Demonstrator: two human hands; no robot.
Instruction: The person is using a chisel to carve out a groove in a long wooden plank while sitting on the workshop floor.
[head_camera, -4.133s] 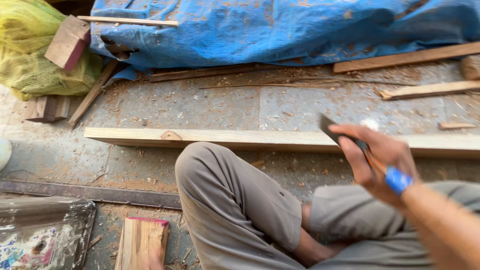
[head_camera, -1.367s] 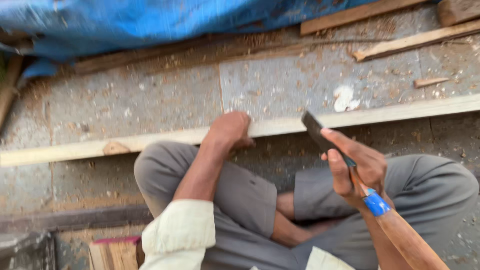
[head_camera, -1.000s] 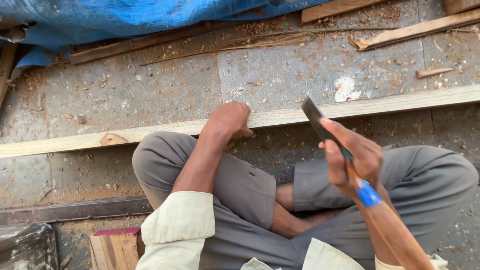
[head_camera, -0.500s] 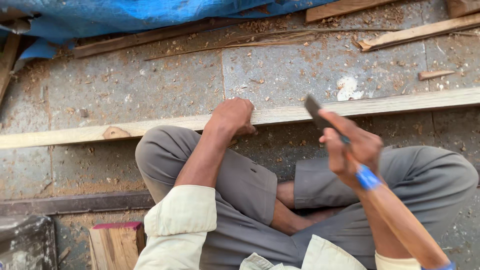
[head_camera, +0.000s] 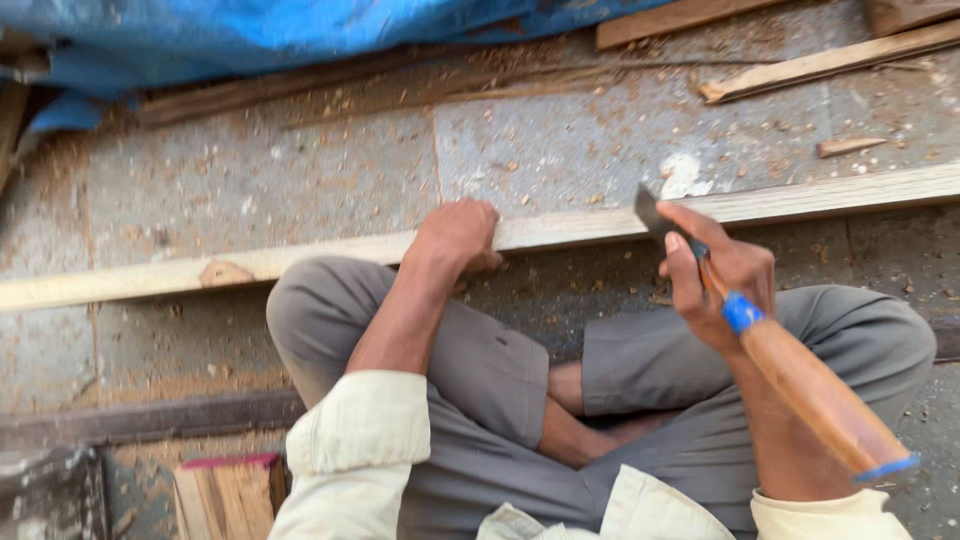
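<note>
A long pale wooden plank (head_camera: 580, 226) lies across the stone floor in front of my crossed legs. My left hand (head_camera: 458, 236) is closed over its near edge, close to the middle. My right hand (head_camera: 718, 270) is raised just above the plank's right part, gripping a hand tool (head_camera: 790, 365) with a dark metal blade, blue tape and an orange-brown wooden handle. The blade tip points up and left, near the plank but apart from it. A chipped knot (head_camera: 224, 274) shows on the plank's left part.
A blue tarp (head_camera: 280, 35) covers a heap at the back. Loose wooden strips (head_camera: 820, 65) lie at the back right, with sawdust and chips over the floor. A short wooden block (head_camera: 228, 497) and a dark bar (head_camera: 150, 420) sit near my left knee.
My left hand came forward and took hold of the plank. The right hand with the tool has stayed raised, shifting a little lower and closer to the plank. The view moved right.
</note>
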